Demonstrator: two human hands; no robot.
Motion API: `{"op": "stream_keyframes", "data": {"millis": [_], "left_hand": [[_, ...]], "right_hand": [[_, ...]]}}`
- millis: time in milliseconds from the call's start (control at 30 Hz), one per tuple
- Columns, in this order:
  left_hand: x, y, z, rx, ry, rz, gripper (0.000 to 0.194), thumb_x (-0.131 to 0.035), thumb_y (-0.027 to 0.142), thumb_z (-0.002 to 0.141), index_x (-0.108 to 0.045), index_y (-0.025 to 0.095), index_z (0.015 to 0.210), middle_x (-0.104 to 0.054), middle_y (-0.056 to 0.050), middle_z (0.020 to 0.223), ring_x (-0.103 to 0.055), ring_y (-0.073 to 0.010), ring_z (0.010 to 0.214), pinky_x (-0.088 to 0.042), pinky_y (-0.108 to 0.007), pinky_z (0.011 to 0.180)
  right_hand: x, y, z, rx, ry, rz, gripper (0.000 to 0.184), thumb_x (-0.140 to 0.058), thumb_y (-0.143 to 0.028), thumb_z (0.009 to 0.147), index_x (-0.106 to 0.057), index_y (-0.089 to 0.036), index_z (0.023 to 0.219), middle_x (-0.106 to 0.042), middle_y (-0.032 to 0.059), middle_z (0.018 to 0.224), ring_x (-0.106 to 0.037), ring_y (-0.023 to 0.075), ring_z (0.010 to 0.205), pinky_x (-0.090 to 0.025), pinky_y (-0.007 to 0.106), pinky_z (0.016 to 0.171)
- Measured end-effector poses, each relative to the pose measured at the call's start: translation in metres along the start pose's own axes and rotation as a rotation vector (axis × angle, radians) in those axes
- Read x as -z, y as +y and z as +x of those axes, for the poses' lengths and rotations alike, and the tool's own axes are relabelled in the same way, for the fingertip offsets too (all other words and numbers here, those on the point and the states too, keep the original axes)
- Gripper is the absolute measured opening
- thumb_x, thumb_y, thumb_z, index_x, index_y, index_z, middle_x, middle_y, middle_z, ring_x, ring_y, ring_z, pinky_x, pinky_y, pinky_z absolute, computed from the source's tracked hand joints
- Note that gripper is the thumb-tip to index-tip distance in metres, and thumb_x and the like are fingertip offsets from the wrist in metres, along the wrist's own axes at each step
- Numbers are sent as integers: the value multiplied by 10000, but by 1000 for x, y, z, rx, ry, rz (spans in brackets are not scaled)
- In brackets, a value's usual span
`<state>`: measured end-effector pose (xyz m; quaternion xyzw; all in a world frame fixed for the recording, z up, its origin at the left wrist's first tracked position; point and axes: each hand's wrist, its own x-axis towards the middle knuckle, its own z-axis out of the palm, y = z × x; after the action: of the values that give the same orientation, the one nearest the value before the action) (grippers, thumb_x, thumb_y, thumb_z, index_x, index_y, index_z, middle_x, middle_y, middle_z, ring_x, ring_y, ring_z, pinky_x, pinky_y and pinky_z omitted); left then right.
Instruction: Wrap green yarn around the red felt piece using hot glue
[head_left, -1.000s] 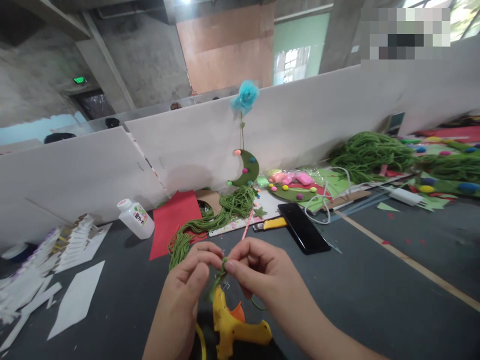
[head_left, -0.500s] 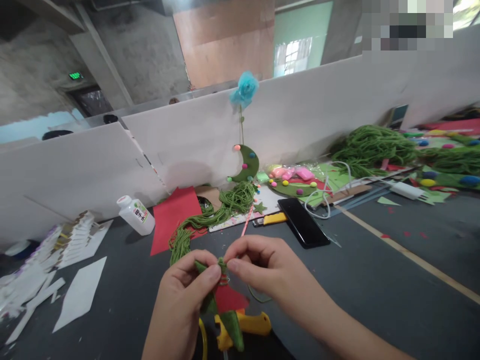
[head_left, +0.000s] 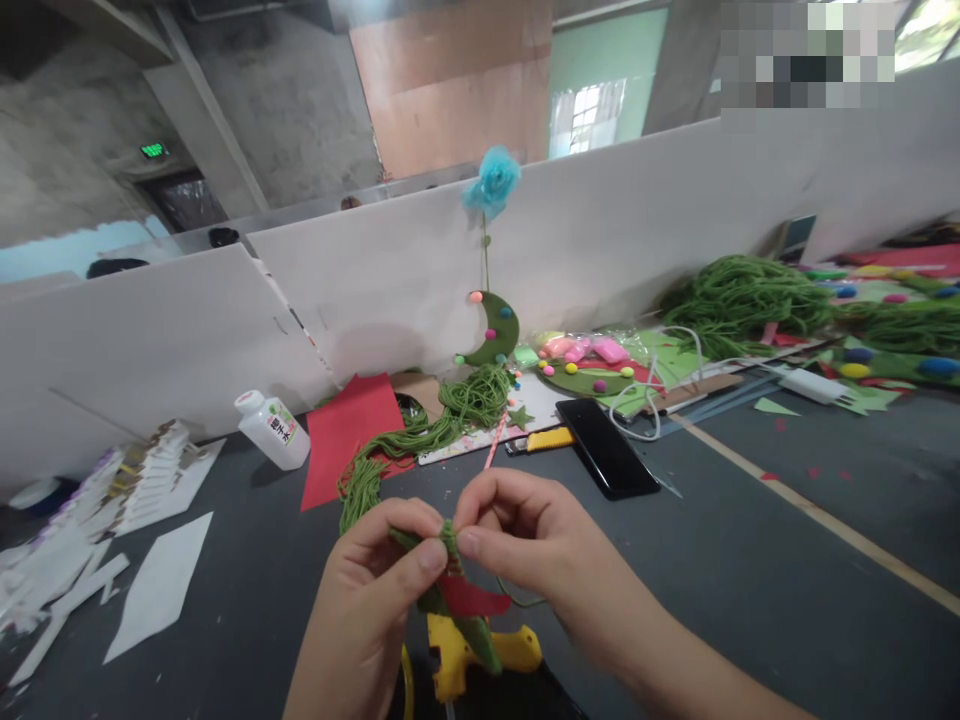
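My left hand (head_left: 386, 570) pinches a small green felt piece (head_left: 474, 640) with a pointed lower end, near the bottom middle. A red felt piece (head_left: 474, 598) hangs from it, with a striped band just above. At its top, green yarn (head_left: 448, 538) is gathered between both hands' fingertips. My right hand (head_left: 525, 530) is closed in a pinch on this yarn, thumb against forefinger. A loose strand curves out below my right hand. Directly beneath the felt lies a yellow glue gun (head_left: 514, 648), partly covered by it.
A long hank of green yarn (head_left: 364, 480) lies ahead on red felt (head_left: 337, 435). Right of it are a yellow cutter (head_left: 551, 440) and a black phone (head_left: 606, 447). A white bottle (head_left: 271, 430) stands left. Behind, a green moon ornament (head_left: 501, 330) leans near the white partition (head_left: 360, 270).
The felt piece has turned slightly, its pointed end and the red felt swinging to the right. Both hands keep their pinch at the top, with the fingertips barely shifted.
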<state>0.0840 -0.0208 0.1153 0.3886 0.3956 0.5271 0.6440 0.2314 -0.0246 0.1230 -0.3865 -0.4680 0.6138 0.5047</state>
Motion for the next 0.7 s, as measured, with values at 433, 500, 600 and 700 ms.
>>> {"op": "stream_keyframes", "data": {"millis": [433,500,600,700], "left_hand": [[-4,1,-2,61,-98,-117,170,-845,244,607,-687,181,601,-567,33,622,-501,-102,614,-417,-207,622],[-5,2,-2,59,-106,-115,181,-855,252,591,-688,181,593,-560,35,612,-493,-101,595,-417,-213,610],[-5,4,-2,80,-105,-110,194,-861,251,579,-681,180,578,-570,26,603,-494,-108,592,-409,-213,583],[-3,6,-3,140,-112,-126,197,-859,230,575,-670,173,575,-572,22,599,-483,-97,567,-387,-196,544]], "right_hand": [[-4,0,-3,-10,-6,71,132,-659,-268,682,-560,-195,633,-454,-61,555,-348,82,511,-252,231,484],[-4,0,-3,-16,-20,52,131,-657,-265,684,-557,-192,641,-456,-63,558,-351,83,518,-264,231,496],[-3,0,-2,-39,-37,25,156,-689,-274,674,-561,-187,657,-466,-60,559,-354,88,531,-272,233,515],[-2,0,-2,-77,-49,36,241,-760,-322,652,-566,-181,663,-452,-64,548,-356,89,530,-261,233,515]]}}
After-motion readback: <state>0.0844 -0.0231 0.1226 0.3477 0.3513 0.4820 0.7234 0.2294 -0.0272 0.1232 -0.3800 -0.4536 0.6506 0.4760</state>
